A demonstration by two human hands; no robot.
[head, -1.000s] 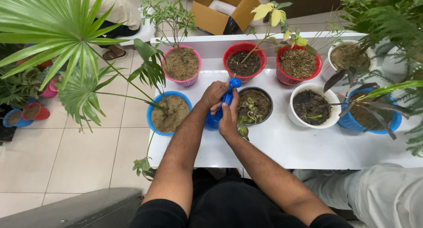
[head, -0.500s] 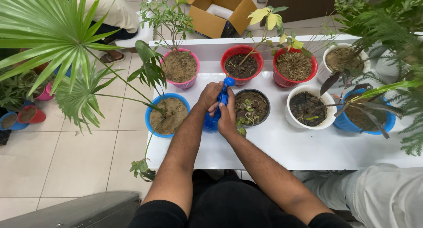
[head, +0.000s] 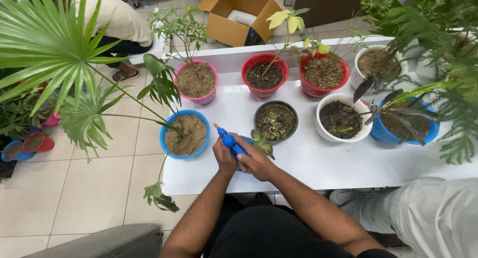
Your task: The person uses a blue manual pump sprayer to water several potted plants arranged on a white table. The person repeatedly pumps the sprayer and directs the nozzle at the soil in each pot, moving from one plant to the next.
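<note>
The blue spray bottle [head: 231, 142] sits low over the near edge of the white bench [head: 318, 163], nozzle tilted up and to the left toward the blue pot of sandy soil [head: 185, 134]. Both hands are closed around it: the left hand [head: 223, 156] on its left side, the right hand [head: 256, 161] wrapping the body. Just beside them stands a black pot [head: 275, 120] (small variegated leaves spilling over). Red pots [head: 265, 74] line the back.
</note>
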